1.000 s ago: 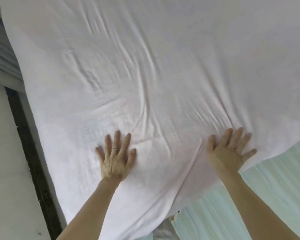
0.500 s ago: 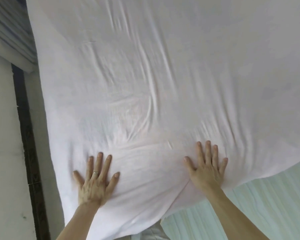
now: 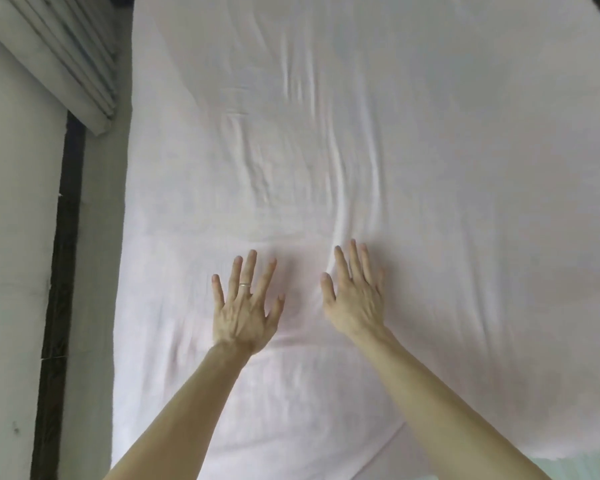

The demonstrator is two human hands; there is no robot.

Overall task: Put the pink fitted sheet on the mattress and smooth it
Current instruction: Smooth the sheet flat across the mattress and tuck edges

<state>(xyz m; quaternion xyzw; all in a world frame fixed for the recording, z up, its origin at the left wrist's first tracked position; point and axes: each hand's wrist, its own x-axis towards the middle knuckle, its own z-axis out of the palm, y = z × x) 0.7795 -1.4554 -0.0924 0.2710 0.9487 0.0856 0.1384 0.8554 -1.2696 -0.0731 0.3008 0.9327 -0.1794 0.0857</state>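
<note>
Bed was fully covered by pink fitted sheet [image 3: 430, 168], creased down the middle; left hand [image 3: 245, 306] and right hand [image 3: 355, 296] lay flat on it.

Soft, even daylight washes the pink sheet [image 3: 430, 150] pale; faint shadows, slight motion blur, wide-angle bending at edges.

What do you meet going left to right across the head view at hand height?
Wall → black strip → sheet edge → left hand → right hand → more sheet out to the frame's right edge.
</note>
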